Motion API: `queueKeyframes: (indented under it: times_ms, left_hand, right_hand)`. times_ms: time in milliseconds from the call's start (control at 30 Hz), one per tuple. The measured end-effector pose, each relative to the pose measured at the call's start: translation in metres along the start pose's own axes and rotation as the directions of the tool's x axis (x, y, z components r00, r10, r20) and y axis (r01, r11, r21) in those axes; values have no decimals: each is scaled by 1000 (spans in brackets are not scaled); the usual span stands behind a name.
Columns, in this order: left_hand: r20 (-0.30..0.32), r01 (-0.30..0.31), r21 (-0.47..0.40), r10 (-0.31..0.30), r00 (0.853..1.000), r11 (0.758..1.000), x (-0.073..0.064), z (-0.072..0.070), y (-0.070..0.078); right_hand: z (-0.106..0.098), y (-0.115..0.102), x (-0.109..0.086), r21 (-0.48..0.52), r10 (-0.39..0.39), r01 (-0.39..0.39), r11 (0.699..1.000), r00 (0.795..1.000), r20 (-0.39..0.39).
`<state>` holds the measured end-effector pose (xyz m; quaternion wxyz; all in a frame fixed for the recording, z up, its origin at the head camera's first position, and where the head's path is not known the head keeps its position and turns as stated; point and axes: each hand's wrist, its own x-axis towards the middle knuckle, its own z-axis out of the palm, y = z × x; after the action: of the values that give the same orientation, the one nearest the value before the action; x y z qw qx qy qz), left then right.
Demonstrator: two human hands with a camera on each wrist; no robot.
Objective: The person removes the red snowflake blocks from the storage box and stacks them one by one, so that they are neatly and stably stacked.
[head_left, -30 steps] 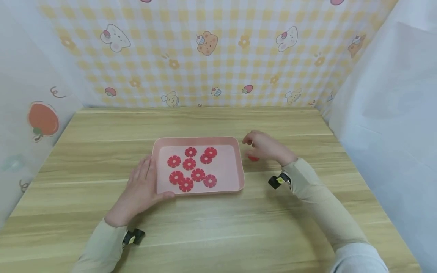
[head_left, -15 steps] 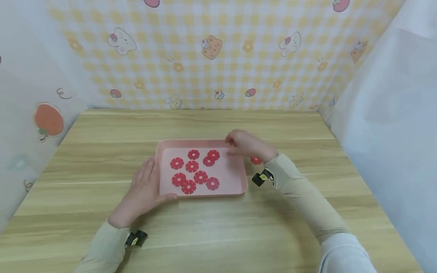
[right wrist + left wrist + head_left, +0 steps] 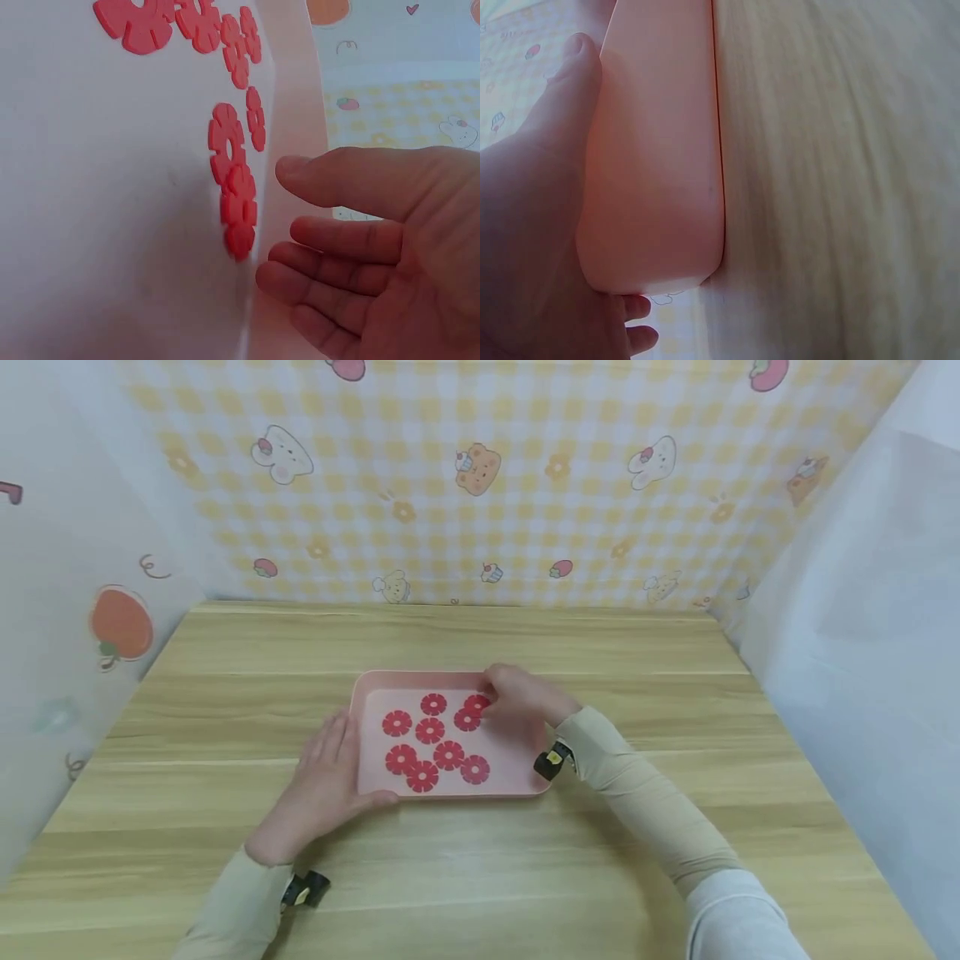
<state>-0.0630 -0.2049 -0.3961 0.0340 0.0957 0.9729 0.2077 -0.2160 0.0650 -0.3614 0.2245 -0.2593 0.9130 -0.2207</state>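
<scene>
A shallow pink tray (image 3: 517, 768) sits on the table with several red notched plastic discs (image 3: 430, 731) in it. In the head view, my left hand (image 3: 318, 789) rests against the tray's left side, fingers straight and thumb along the front wall. The left wrist view shows that thumb against the pink wall (image 3: 656, 150). My right hand (image 3: 525, 693) is over the tray's back right corner, by two overlapping discs (image 3: 238, 217). In the right wrist view, its fingers (image 3: 330, 274) are loosely bent, with a gap to the thumb and nothing held.
The wooden table (image 3: 450, 877) extends around the tray on all sides. A yellow checked cloth (image 3: 525, 518) with cartoon prints hangs behind it, and white sheets (image 3: 862, 635) stand at the sides. Each wrist carries a small black camera (image 3: 306, 889).
My right hand has moved left from beside the tray to above its back right corner. The disc seen on the table right of the tray is now hidden. My left hand stays at the tray.
</scene>
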Motion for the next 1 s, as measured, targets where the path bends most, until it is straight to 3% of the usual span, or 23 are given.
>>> queueKeyframes:
  times_ms: [333,1000]
  left_hand:
    - [10,5,8,-5,1000,1000,0,1,0]
    - [12,19,-3,-19,1000,1000,1,2,-1]
  right_hand:
    - [11,-6,3,-71,53,-55,996,998,-33]
    - [22,-10,6,-170,12,-13,985,1000,-8]
